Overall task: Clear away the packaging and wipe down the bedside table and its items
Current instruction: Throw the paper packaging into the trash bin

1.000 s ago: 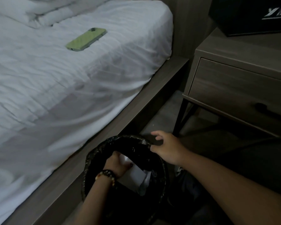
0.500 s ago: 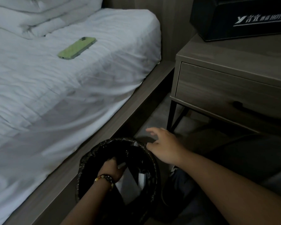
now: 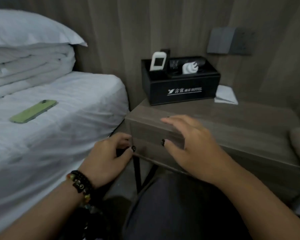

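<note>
The wooden bedside table (image 3: pixel 241 122) stands right of the bed. A black hotel organiser box (image 3: pixel 182 90) sits at its back, holding a white remote (image 3: pixel 157 61) and a white tissue tuft (image 3: pixel 190 67). A white folded paper (image 3: pixel 226 97) lies right of the box. My right hand (image 3: pixel 192 144) hovers with spread fingers over the table's front left edge, holding nothing. My left hand (image 3: pixel 109 156), with a bead bracelet, is loosely curled beside the table's front left corner and holds nothing.
The bed (image 3: pixel 50 135) with white sheets is on the left, a green phone (image 3: pixel 33 111) lying on it. A folded duvet and pillow (image 3: pixel 28 54) are stacked at its head. A grey wall panel (image 3: pixel 229 43) hangs above the table.
Both hands rose from the black bin on the floor up to the table's front edge. My left hand left the white packaging in the bin. The view tilted up; the bin is out of view.
</note>
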Tool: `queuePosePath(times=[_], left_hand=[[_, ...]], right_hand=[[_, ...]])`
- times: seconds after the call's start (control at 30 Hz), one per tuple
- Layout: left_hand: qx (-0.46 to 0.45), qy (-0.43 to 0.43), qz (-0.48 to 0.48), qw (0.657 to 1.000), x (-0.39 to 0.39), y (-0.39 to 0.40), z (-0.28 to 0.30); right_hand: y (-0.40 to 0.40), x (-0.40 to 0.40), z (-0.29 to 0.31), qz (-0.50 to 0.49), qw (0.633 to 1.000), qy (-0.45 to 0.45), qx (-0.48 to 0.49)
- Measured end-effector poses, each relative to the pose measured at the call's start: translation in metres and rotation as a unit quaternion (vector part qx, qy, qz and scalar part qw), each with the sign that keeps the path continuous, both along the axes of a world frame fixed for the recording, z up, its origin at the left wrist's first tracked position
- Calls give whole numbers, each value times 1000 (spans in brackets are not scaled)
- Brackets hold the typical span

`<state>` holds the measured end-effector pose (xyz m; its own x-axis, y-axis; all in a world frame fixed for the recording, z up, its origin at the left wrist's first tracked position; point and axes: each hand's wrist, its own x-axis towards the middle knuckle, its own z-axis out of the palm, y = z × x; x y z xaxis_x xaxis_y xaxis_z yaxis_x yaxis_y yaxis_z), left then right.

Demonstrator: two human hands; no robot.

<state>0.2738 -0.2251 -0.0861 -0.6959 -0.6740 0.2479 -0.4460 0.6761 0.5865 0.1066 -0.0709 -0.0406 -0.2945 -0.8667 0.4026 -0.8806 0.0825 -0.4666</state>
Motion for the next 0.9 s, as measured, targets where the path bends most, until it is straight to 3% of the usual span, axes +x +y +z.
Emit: queuePosePath(times=[0.17,0.3,0.4,0.47,0.53,0.63,0.73,0.9], left_hand=[[-50,1,-73,996,-89,17,52],[-68,-24,-118,990,-168,23,80],[-134,-81,-145,977,-229,20,90],[-274,-149,-154,938,-268,16,95],[-391,-223,-175,876,-304,8,103],[-461,-328,-224,794,-352,-7,115],[-527,-369,-265,718,-387,-11,115],[-586,-390,-292,648,-418,6,90]], right_hand=[[45,-73,43,-144,986,83,1],[69,-119,53,-263,961,81,16],[75,-137,48,-285,956,66,5],[74,-146,43,-278,959,57,-1],[73,-153,40,-274,961,46,-14],[74,-168,38,-287,957,28,-41],[76,-179,34,-307,949,3,-70],[73,-188,26,-316,946,-13,-76]])
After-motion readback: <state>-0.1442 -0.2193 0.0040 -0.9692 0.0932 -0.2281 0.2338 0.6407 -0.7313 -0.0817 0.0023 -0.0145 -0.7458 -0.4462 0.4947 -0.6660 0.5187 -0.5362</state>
